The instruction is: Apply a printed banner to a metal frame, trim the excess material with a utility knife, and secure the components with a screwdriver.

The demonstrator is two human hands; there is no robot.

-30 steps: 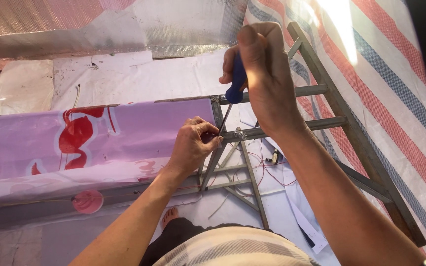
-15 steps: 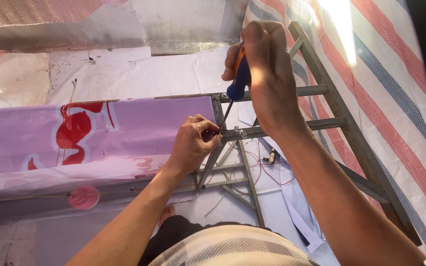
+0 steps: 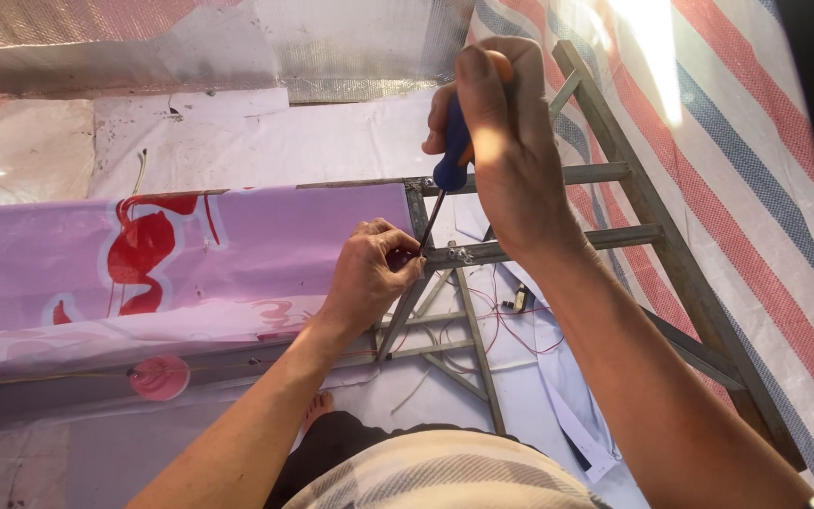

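The screwdriver stands tilted, its blue handle high and its thin dark shaft slanting down and to the left to a tip at the edge of the purple banner, just where that banner meets the grey metal frame; the right hand is wrapped tight around the handle from above, fingers curled closed over it so that only the lower blue end and a bit of orange at the top show; the left hand sits just below, its fingertips pinched together at the tip of the shaft, pressing on the banner's edge against the frame; whether something small is held between those fingers cannot be told.

The frame is made of slim metal bars welded into a ladder-like lattice, running from the banner's end off to the right and downward; thin red wires trail loosely between its bars, near a small dark part lying on the white sheet beneath; the banner stretches away to the left, pale purple with red shapes printed on it; a striped tarpaulin in red, blue and white lies to the right under the frame; the person's bare foot shows below the left forearm.
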